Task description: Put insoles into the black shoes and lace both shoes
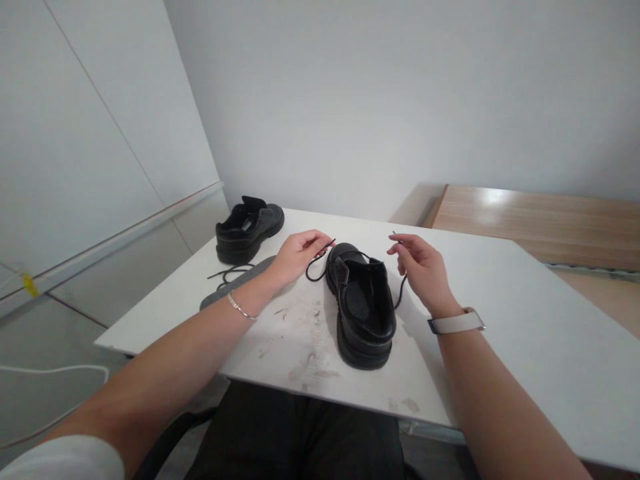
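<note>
A black shoe (367, 333) stands upright on the white table in front of me, its heel towards me and its tongue and opening showing. Left of its toe, my left hand (301, 252) pinches one end of a black shoelace (311, 277), which loops down beside the shoe. To the right, my right hand (423, 270) is raised above the table with the other lace end between its thumb and fingers. That lace runs down to the shoe's right side. Both hands are apart from the shoe itself.
Another black shoe (240, 241) stands at the table's far left corner. A grey insole (213, 299) and a loose black lace (227, 272) lie near my left forearm. Brown dirt marks the white table (500, 320). A wooden surface (530, 217) adjoins the back right; walls rise behind and left.
</note>
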